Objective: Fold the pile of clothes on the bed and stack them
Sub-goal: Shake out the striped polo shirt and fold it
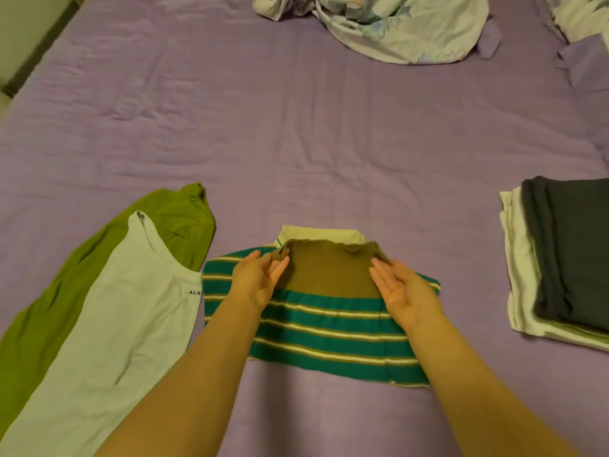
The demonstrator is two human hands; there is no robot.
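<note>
Head view — striped shirt [329, 328] partly hidden under both forearms.

Cloth surfaces, all matt.
We note ribbed knit on the striped shirt [329, 328]; wrinkled woven bedsheet [296, 127].

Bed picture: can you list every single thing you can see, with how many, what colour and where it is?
striped shirt: one, teal with white and tan stripes, brown panel, pale collar; near middle, folded
white top: one, white, near left, lying on the green garment
green garment: one, olive green, near left
folded stack: one, dark grey piece on white pieces, right
crumpled bedding: white with pale print, far side
bed sheet: one, purple, under everything
left hand: one, grips the shirt's brown edge
right hand: one, fingers straight, on the shirt
</note>
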